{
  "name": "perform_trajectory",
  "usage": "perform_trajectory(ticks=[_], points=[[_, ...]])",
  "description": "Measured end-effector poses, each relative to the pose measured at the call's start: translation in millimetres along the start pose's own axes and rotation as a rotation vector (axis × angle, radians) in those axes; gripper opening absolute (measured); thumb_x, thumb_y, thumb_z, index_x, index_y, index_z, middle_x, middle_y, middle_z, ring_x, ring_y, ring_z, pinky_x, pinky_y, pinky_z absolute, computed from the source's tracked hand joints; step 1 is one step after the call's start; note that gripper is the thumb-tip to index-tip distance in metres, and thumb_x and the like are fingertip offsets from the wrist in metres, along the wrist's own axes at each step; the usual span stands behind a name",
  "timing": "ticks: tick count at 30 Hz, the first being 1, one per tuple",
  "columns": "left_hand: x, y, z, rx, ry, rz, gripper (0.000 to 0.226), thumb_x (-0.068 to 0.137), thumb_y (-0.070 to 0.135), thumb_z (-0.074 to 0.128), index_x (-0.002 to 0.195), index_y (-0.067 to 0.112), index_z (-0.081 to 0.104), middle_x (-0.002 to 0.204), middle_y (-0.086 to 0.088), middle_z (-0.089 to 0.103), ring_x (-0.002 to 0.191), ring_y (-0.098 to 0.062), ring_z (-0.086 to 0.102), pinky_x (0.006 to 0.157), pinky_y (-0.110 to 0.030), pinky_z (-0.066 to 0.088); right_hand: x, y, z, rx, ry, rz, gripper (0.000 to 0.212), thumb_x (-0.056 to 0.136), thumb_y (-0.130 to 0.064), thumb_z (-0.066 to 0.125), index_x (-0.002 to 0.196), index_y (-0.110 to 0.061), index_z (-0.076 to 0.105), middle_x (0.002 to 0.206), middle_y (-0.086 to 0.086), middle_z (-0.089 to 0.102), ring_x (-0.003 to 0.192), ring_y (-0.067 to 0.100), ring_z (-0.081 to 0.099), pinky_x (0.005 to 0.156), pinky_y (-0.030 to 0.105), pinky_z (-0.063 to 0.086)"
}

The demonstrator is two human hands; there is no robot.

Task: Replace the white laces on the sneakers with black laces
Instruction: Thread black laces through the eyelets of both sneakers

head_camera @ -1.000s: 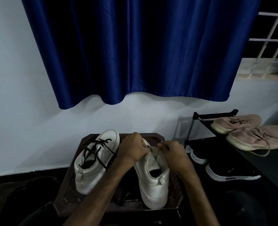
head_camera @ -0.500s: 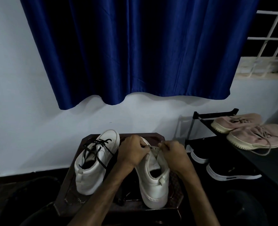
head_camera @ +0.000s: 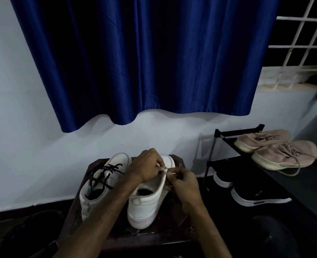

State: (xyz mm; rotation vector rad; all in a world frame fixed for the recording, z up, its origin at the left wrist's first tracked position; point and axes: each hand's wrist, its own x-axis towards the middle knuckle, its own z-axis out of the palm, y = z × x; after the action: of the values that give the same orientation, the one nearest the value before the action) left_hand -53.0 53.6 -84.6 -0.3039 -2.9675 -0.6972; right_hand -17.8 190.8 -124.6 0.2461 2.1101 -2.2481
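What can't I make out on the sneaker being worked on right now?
- Head view, right sneaker eyelets: hidden behind the left hand and right hand.
- Head view, pale lace both hands pinch: mostly covered by fingers, so how much is threaded is unclear.
- Head view, stool front: dark, crossed by forearms.

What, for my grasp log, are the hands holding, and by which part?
The left hand and right hand pinch a short stretch of white lace above the eyelets of the right-side sneaker.

Dim, bluish light; the lower corners sink into black, the curtain point(head_camera: 144, 58) throws a soft shadow, and wide-angle bending shows at the edges
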Motion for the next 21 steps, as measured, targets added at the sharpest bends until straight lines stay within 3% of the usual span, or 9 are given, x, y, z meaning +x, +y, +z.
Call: perform_trajectory(ticks=[3,5,7,9,12,16,18,21], points=[[-2,-2,8,0.009,-0.011,-0.014,0.019,0.094,0.023,0.058,0.101,0.016,0.074,0.127,0.002,0.054,0.12,-0.022,0.047,0.098,-0.029,0.039,2,8,4,-0.272,0.124,-0.169,0.009,0.087,-0.016,0.071,0.082,-0.009,0.067,0.068,0.005,0.071,0.055,0.01,0.068,0.06,0.031,0.059],[-8,-4,13,-0.099,-0.06,-0.088,0.036,0.099,0.038,0.047,0.113,0.014,0.069,0.141,0.0,0.044,0.132,-0.022,0.036,0.111,-0.033,0.027,1,7,6,-0.354,0.174,-0.225,0.011,0.087,-0.019,0.069,0.079,-0.012,0.066,0.058,-0.001,0.068,0.049,0.004,0.064,0.061,0.026,0.055],[-18,-7,16,-0.317,-0.115,-0.138,0.043,0.089,0.06,0.05,0.106,0.026,0.07,0.146,0.002,0.036,0.139,-0.017,0.026,0.117,-0.039,0.018,1,6,6,-0.389,0.192,-0.25,0.013,0.089,-0.021,0.067,0.08,-0.011,0.065,0.062,-0.003,0.068,0.056,0.005,0.066,0.063,0.026,0.053],[-24,-9,15,-0.419,-0.149,-0.137,0.044,0.066,0.072,0.054,0.091,0.039,0.069,0.15,0.006,0.029,0.142,-0.013,0.018,0.119,-0.041,0.014,2,9,5,-0.445,0.2,-0.249,0.01,0.088,-0.019,0.063,0.081,-0.012,0.063,0.071,-0.001,0.069,0.07,0.016,0.068,0.07,0.034,0.055],[-27,-8,11,-0.284,-0.077,-0.159,0.027,0.063,0.059,0.051,0.08,0.043,0.066,0.155,0.01,0.023,0.143,-0.013,0.018,0.118,-0.049,0.015,1,12,-13,-0.329,0.058,-0.062,0.009,0.089,-0.006,0.052,0.084,-0.008,0.06,0.076,0.009,0.071,0.068,0.022,0.07,0.069,0.043,0.06],[-28,-3,11,-0.099,0.012,-0.061,0.009,0.084,0.036,0.059,0.09,0.036,0.067,0.158,0.01,0.019,0.145,-0.011,0.014,0.119,-0.054,-0.001,-7,-1,-65,-0.534,-0.338,0.146,0.012,0.094,-0.01,0.05,0.09,-0.012,0.061,0.075,-0.001,0.072,0.07,0.007,0.067,0.058,0.025,0.052],[-30,-1,11,-0.049,0.014,0.005,0.006,0.086,0.034,0.06,0.087,0.04,0.061,0.159,0.01,0.017,0.145,-0.008,0.011,0.117,-0.053,-0.011,-7,-7,-78,-0.628,-0.434,0.135,0.011,0.095,-0.014,0.054,0.09,-0.014,0.064,0.075,-0.004,0.071,0.072,0.005,0.066,0.058,0.023,0.049],[-31,-2,12,-0.031,0.013,0.029,0.01,0.083,0.041,0.064,0.091,0.043,0.059,0.159,0.01,0.016,0.146,-0.009,0.01,0.116,-0.054,-0.014,2,-9,-68,-0.779,-0.348,-0.082,0.017,0.093,-0.032,0.06,0.081,-0.021,0.064,0.075,-0.006,0.067,0.073,0.01,0.062,0.065,0.027,0.047]])
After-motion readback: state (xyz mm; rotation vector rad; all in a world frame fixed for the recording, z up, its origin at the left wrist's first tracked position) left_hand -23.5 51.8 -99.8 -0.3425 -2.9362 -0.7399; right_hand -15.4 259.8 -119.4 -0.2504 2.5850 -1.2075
